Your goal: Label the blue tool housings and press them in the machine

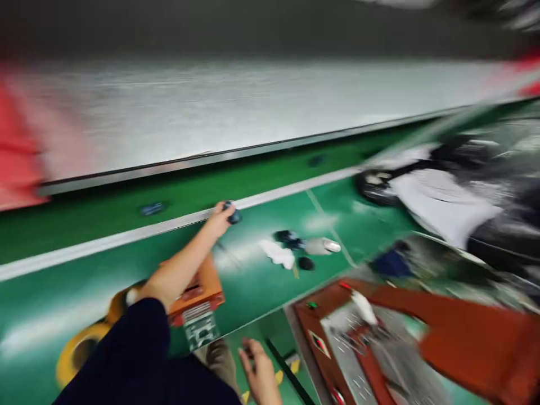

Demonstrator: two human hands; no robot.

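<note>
My left hand [221, 218] reaches out over the green tabletop [350, 216], its fingers closed on a small dark-blue object [232, 213] too blurred to name. It is close to the white strip [270, 197] running along the table. My right hand [260, 372] hangs low near my body, in front of the table edge, fingers a little apart and nothing visible in it. Ahead of the hands lie a crumpled white cloth [277, 254], a pale bottle-like thing [322, 246], a dark bundle [289, 239] and a small black round piece [306, 263].
Yellow tape rolls [82, 351] and an orange box [206, 284] sit by my left arm. Another dark-blue piece [152, 208] lies past the strip. At right stands a brown-red machine bench [312, 315] with reddish-brown material [472, 337]. White and black bundles [442, 199] are heaped beyond.
</note>
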